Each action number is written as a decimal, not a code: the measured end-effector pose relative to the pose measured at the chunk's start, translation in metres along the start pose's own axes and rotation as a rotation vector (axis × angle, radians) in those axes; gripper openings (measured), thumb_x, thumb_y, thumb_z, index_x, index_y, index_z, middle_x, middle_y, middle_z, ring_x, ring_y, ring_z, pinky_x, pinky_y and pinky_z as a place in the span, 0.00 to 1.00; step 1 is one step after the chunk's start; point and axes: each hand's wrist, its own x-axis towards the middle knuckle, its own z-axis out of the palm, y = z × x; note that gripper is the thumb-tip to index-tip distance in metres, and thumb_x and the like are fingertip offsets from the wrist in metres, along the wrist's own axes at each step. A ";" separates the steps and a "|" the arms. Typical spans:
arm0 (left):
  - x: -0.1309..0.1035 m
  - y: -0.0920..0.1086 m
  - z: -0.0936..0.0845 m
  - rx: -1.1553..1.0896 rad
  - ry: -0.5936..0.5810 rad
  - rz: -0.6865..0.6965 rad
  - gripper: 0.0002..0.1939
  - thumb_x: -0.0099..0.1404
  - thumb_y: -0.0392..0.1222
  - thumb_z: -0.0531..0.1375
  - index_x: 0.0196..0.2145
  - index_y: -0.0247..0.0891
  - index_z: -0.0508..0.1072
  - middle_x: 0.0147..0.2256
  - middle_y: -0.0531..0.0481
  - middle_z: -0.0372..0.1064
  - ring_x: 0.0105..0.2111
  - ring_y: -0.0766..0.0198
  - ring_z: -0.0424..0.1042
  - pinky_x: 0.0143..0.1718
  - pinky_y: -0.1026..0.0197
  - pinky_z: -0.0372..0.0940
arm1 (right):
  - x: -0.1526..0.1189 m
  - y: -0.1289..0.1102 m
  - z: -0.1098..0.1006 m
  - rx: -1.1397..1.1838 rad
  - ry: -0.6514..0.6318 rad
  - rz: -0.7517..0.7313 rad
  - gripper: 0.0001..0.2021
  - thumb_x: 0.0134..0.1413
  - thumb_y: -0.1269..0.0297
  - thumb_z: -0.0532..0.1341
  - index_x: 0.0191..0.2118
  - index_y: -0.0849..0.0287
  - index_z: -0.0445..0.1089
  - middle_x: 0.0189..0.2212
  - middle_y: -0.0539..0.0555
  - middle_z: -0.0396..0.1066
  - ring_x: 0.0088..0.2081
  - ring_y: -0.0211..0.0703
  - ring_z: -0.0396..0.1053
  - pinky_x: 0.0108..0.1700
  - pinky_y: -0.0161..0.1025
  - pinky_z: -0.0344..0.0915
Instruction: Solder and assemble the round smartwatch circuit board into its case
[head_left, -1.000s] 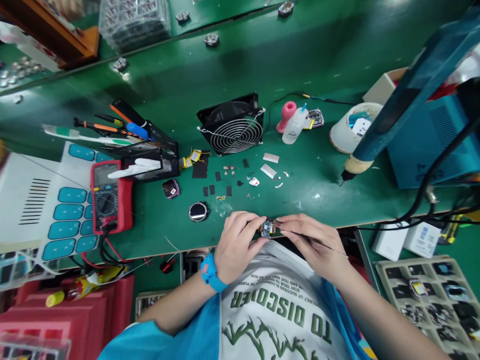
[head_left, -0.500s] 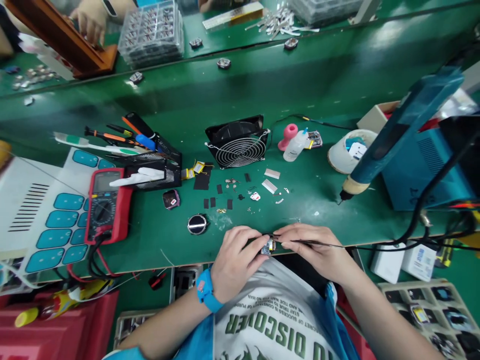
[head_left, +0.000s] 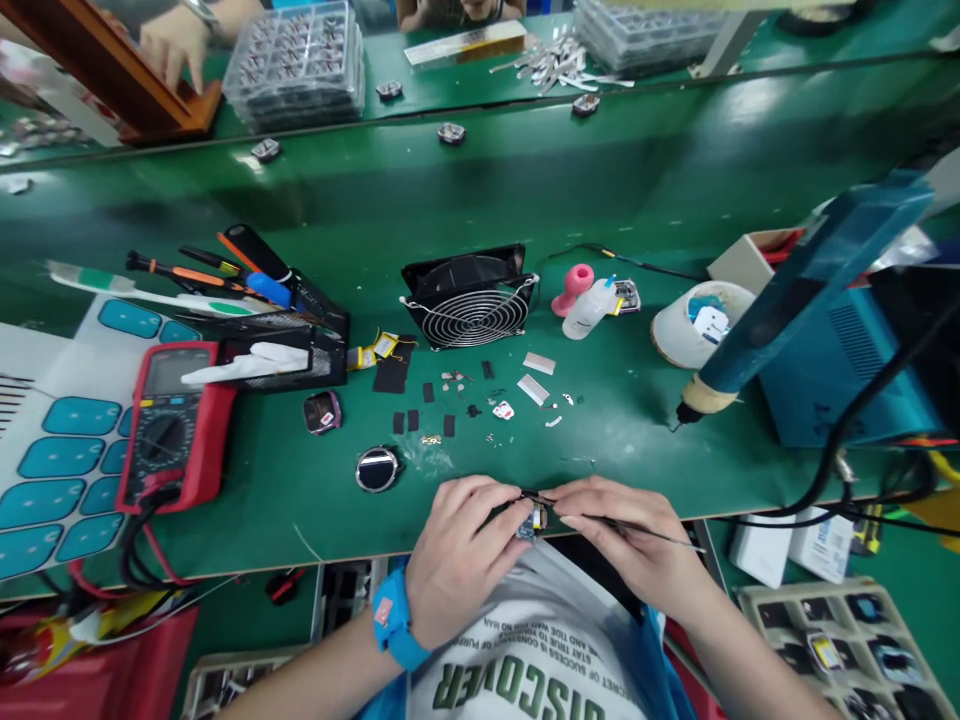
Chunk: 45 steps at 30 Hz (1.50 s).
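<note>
My left hand [head_left: 469,555], with a blue watch on its wrist, is closed around a small electronic module [head_left: 531,520] with blue and yellow parts, at the table's front edge. My right hand [head_left: 626,530] pinches thin dark tweezers [head_left: 652,533], whose tips reach the module. The fingertips of both hands nearly meet there. A round watch face [head_left: 377,469] lies on the green table to the left of my hands, and small black pads and a white-and-red piece [head_left: 503,410] lie beyond them.
A fan [head_left: 472,300] stands at the back centre, with a bottle [head_left: 589,308] beside it. A red multimeter [head_left: 176,425] and tool holder [head_left: 326,345] are at left. At right, a blue tool [head_left: 787,300] slants over a white tub [head_left: 694,345]. Another person's hand [head_left: 176,45] shows at upper left.
The view has shifted, so the table items sit further left and the hands slightly lower. Both hands keep their grip on the module and tweezers. The other person's hand has moved slightly.
</note>
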 end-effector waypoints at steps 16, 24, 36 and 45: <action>0.006 -0.001 -0.001 -0.015 -0.058 -0.050 0.08 0.76 0.37 0.58 0.48 0.35 0.76 0.46 0.45 0.78 0.47 0.55 0.71 0.48 0.52 0.67 | -0.006 0.005 -0.011 -0.087 -0.134 0.032 0.13 0.66 0.75 0.62 0.50 0.54 0.76 0.48 0.54 0.82 0.48 0.42 0.82 0.48 0.36 0.80; 0.003 -0.004 -0.001 -0.038 -0.079 -0.033 0.09 0.74 0.38 0.62 0.50 0.33 0.76 0.47 0.44 0.78 0.48 0.55 0.71 0.47 0.53 0.68 | -0.008 0.006 -0.013 -0.127 -0.174 0.019 0.15 0.65 0.76 0.62 0.53 0.56 0.75 0.51 0.56 0.81 0.52 0.43 0.81 0.52 0.37 0.80; 0.003 -0.005 -0.002 -0.042 -0.100 -0.046 0.09 0.75 0.40 0.61 0.50 0.35 0.76 0.49 0.44 0.79 0.49 0.56 0.71 0.49 0.52 0.70 | -0.004 0.004 -0.007 -0.029 -0.099 0.062 0.19 0.64 0.78 0.63 0.55 0.52 0.77 0.50 0.54 0.82 0.49 0.45 0.82 0.49 0.40 0.82; 0.001 -0.006 0.000 -0.146 -0.066 -0.102 0.07 0.72 0.38 0.64 0.35 0.38 0.71 0.50 0.46 0.79 0.50 0.56 0.73 0.49 0.53 0.69 | 0.005 -0.005 -0.006 -0.064 -0.138 0.029 0.18 0.64 0.80 0.61 0.54 0.55 0.77 0.47 0.55 0.83 0.50 0.47 0.82 0.49 0.42 0.82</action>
